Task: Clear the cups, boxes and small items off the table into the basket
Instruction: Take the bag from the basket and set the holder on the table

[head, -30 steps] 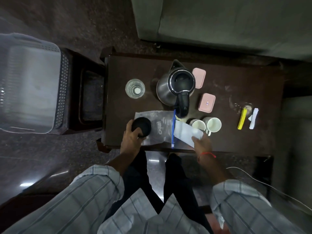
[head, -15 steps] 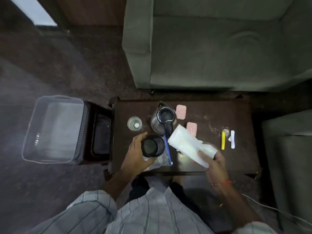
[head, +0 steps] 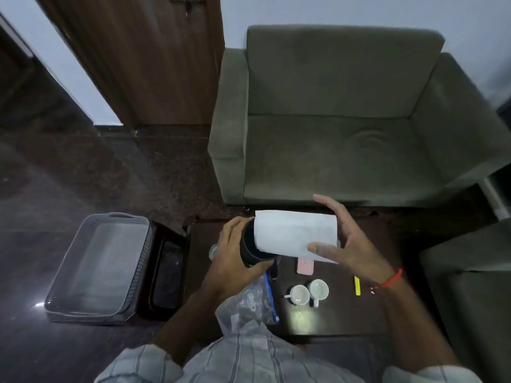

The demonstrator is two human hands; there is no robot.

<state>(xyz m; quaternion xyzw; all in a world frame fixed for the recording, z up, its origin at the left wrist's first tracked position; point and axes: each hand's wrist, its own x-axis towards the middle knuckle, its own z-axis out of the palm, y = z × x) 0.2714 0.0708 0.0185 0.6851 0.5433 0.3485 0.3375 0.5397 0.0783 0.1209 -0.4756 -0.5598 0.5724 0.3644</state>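
Observation:
My left hand (head: 232, 258) grips a black cup (head: 251, 250), lifted above the dark table (head: 343, 313) and tilted on its side. My right hand (head: 351, 250) holds a white folded paper (head: 296, 236) whose left end meets the cup's mouth. Below on the table lie a clear zip bag with a blue strip (head: 249, 305), two white mugs (head: 307, 293), a pink box (head: 305, 265) and a yellow stick (head: 357, 285). The grey mesh basket (head: 96, 266) stands on a low stand to the left. The kettle and the other pink box are hidden behind my hands.
A green armchair (head: 345, 120) stands behind the table, and another seat (head: 470, 286) is at the right. A wooden door (head: 143, 59) is at the back left. Dark polished floor (head: 83, 175) surrounds the basket. The rim of a glass (head: 213, 251) peeks out beside my left wrist.
Both hands rose from the table; the black cup was lifted and tilted, and the paper was brought to its mouth. The camera has tilted up, so the armchair and door now show.

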